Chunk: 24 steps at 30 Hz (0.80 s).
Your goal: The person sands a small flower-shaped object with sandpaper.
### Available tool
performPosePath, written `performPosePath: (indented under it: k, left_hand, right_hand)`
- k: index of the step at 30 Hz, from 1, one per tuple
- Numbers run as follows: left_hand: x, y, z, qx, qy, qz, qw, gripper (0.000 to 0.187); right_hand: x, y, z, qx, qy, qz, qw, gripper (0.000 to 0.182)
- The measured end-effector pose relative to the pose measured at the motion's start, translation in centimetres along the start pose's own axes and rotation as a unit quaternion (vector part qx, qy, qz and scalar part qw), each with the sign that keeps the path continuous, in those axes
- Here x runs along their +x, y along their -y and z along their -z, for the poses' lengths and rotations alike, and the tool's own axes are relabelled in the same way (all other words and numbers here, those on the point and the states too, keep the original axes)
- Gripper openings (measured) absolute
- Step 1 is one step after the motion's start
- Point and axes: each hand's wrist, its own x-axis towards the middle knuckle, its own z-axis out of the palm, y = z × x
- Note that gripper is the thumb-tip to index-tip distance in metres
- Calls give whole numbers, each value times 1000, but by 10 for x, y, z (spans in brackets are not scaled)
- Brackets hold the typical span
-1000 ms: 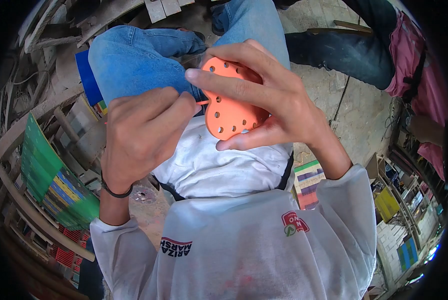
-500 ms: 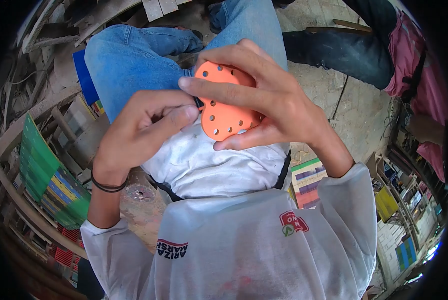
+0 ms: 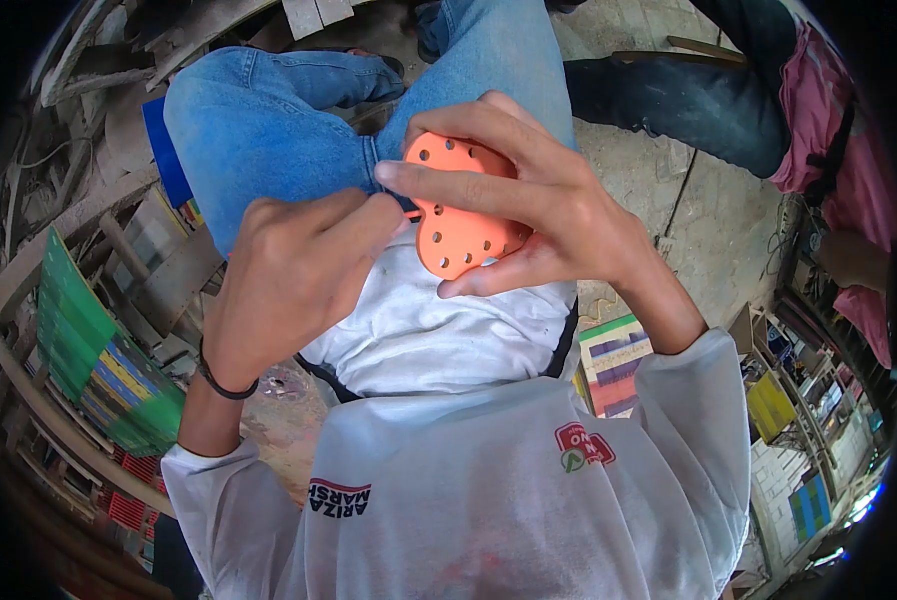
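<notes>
An orange heart-shaped piece (image 3: 450, 238) with a row of round holes along its edge is held over my lap. My right hand (image 3: 558, 205) is closed around it, with fingers across its face and the thumb at its lower edge. At the notch side, my left hand (image 3: 303, 265) is pinched, its back turned up. A thin orange strand (image 3: 413, 214) shows between those fingertips and the heart; its far end is hidden. White cloth (image 3: 438, 330) lies across my lap beneath both hands.
On the left stands a green panel with coloured stripes (image 3: 78, 310), beside wooden bars (image 3: 38, 400). Another person's dark trouser leg (image 3: 678, 110) is at the upper right. A striped board (image 3: 613, 365) sits by my right elbow. Shelves (image 3: 788, 400) stand further right.
My left hand has rolled over so its back faces up, fingertips still at the notch. The heart has shifted slightly right and down with my right hand.
</notes>
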Motion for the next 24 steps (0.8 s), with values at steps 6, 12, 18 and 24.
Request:
performPosePath:
  k: [6,12,18,24]
  left_hand:
    - [-2,2,-1,-240,-2,93,966,8]
    - [1,1,3,-258,14,122,958,10]
    - [-5,-5,52,-69,-112,72,989,24]
    - [-10,32,42,-343,-379,115,852,35]
  right_hand:
    - [6,9,6,13,-16,3,1000,74]
    - [12,4,12,26,-16,15,999,73]
    - [12,-8,6,169,-87,-58,980,70]
    - [22,-12,-32,475,-189,-210,833,86]
